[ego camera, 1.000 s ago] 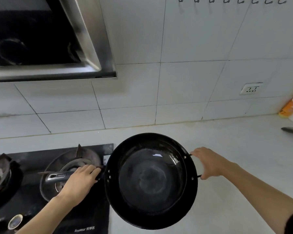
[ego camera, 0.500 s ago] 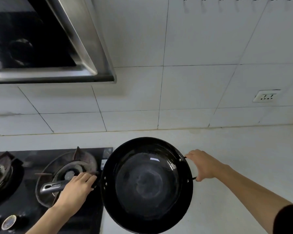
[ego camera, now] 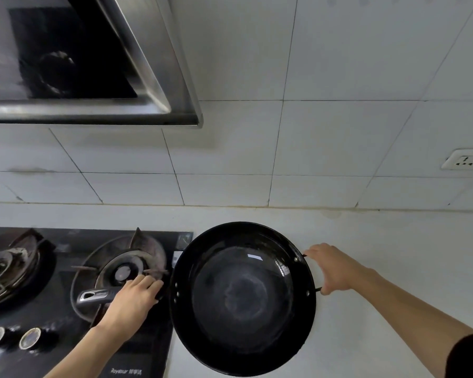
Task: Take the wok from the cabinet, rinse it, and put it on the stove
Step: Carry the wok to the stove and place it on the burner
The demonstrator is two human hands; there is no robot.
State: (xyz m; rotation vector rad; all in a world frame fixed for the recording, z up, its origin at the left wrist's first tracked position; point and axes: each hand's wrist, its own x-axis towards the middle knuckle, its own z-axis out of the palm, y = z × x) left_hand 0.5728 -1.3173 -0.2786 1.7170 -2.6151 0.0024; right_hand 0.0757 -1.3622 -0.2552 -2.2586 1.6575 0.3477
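Countertop (ego camera: 393, 268) carries a black gas stove (ego camera: 148, 350) at left. Black wok (ego camera: 243, 298) is held above the stove's right edge and counter. Left hand (ego camera: 133, 301) grips its long handle (ego camera: 96, 296); right hand (ego camera: 333, 268) grips the loop handle.

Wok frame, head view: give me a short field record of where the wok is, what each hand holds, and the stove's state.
wok: black, upright, held over the counter edge beside the stove
left hand: grips the long handle
right hand: grips the small loop handle
stove: two burners, nothing on them; no flame visible
nearest burner: left of wok
task: wok not yet on stove
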